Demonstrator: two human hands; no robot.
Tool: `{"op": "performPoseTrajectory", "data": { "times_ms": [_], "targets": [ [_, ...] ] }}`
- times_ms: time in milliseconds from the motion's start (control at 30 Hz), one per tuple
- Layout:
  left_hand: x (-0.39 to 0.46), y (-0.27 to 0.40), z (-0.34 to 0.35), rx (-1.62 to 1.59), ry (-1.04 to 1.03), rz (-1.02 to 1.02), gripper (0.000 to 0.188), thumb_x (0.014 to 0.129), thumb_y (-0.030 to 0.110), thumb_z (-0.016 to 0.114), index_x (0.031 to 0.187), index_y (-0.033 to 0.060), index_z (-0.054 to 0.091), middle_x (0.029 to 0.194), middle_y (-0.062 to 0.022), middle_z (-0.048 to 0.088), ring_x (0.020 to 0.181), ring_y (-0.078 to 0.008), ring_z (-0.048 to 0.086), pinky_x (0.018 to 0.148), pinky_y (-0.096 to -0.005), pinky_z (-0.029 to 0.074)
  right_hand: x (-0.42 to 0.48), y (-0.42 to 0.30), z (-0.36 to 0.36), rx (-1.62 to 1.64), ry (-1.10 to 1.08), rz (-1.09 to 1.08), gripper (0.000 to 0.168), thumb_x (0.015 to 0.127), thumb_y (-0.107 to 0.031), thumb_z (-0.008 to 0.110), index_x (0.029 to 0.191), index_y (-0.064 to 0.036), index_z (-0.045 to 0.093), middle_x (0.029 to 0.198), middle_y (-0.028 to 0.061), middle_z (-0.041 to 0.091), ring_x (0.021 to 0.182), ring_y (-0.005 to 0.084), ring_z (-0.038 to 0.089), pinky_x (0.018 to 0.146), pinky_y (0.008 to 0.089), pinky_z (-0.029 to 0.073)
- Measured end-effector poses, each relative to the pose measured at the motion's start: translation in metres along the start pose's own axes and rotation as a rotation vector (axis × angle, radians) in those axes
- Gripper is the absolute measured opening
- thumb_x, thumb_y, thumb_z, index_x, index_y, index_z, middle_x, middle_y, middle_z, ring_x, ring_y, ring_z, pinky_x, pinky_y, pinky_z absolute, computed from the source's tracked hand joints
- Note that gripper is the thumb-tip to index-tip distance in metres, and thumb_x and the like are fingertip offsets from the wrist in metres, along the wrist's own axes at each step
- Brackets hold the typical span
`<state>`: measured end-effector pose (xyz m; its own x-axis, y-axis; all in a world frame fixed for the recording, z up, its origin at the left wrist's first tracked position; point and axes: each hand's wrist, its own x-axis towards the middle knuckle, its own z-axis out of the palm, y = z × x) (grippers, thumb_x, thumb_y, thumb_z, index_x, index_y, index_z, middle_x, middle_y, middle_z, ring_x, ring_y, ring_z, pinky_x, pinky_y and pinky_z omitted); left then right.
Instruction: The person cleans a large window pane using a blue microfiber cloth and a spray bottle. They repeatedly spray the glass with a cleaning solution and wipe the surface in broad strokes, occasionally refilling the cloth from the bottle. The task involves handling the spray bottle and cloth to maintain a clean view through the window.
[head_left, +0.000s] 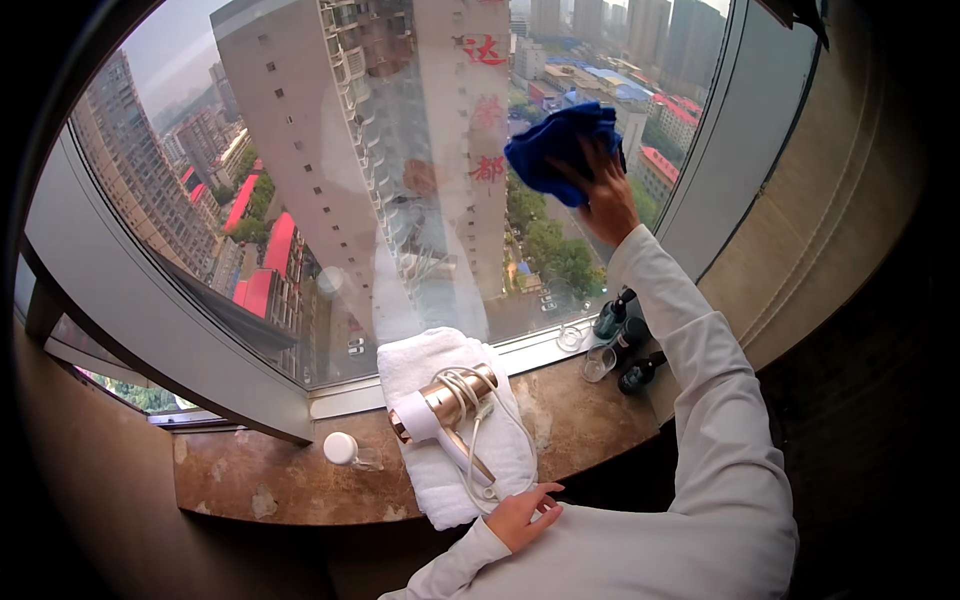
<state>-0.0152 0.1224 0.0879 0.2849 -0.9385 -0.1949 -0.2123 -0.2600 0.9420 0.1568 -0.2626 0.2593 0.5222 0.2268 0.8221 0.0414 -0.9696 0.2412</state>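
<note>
My right hand (609, 199) is stretched up to the window pane (420, 247), its fingers spread over a bunched blue cloth (559, 154) at the upper right of the glass. Close to my body, my left hand (523, 517) rests beside the lower edge of a folded white towel (499, 442), holding nothing, with its fingers somewhat apart. On that towel, which lies on the windowsill (592, 442), is a white and rose-gold hair dryer (431, 416). Its pale cord (480, 420) is looped around the barrel and trails towards my left hand.
Dark pump bottles (615, 315) and clear drinking glasses (598, 363) stand at the sill's right end, below my right forearm. Left of the towel is a small white-topped container (341, 448). A beaded blind cord (817, 217) hangs on the right wall. The sill's surface is worn.
</note>
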Motion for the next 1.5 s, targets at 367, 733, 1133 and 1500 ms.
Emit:
{"op": "performPoseTrajectory", "data": {
  "times_ms": [367, 733, 1133, 1500],
  "targets": [
    [0.042, 0.019, 0.025, -0.001, 0.009, -0.051, 0.045, 0.096, 0.026, 0.057, 0.134, 0.0062, 0.044, 0.097, -0.0108, 0.068, 0.092, -0.0221, 0.067, 0.083, -0.0335, 0.051, -0.210, -0.098, 0.160, 0.950, 0.566, 1.790, 0.064, 0.099, -0.042, 0.051, 0.143, 0.002, 0.037, 0.148, 0.0143, 0.040, 0.132, 0.0248, 0.042, 0.105, 0.0341, 0.034],
    [0.048, 0.021, 0.033, -0.002, 0.171, -0.140, 0.043, 0.096, 0.024, 0.058, 0.132, 0.0041, 0.046, 0.098, -0.0129, 0.069, 0.094, -0.0241, 0.068, 0.084, -0.0343, 0.051, -0.046, 0.047, 0.032, 0.505, 0.919, 1.111, 0.048, 0.096, -0.034, 0.058, 0.118, 0.009, 0.057, 0.109, 0.0215, 0.066, 0.097, 0.0325, 0.064, 0.087, 0.0373, 0.047],
    [0.042, 0.013, 0.012, -0.023, 0.239, -0.152, 0.042, 0.096, 0.025, 0.057, 0.132, 0.0067, 0.046, 0.102, -0.0140, 0.069, 0.098, -0.0245, 0.068, 0.087, -0.0340, 0.050, -0.201, -0.069, 0.175, 0.735, 0.742, 2.329, 0.077, 0.093, -0.059, 0.047, 0.116, 0.015, 0.055, 0.122, 0.0241, 0.059, 0.106, 0.0349, 0.059, 0.092, 0.0400, 0.045],
    [0.049, 0.000, -0.004, 0.000, 0.081, 0.031, 0.037, 0.097, 0.025, 0.055, 0.129, 0.0073, 0.049, 0.101, -0.0134, 0.068, 0.098, -0.0261, 0.067, 0.087, -0.0348, 0.051, -0.138, -0.114, 0.123, 0.981, 0.399, 1.990, 0.063, 0.095, -0.048, 0.051, 0.125, 0.007, 0.056, 0.141, 0.0266, 0.045, 0.126, 0.0355, 0.047, 0.103, 0.0383, 0.037]
  ]
}}
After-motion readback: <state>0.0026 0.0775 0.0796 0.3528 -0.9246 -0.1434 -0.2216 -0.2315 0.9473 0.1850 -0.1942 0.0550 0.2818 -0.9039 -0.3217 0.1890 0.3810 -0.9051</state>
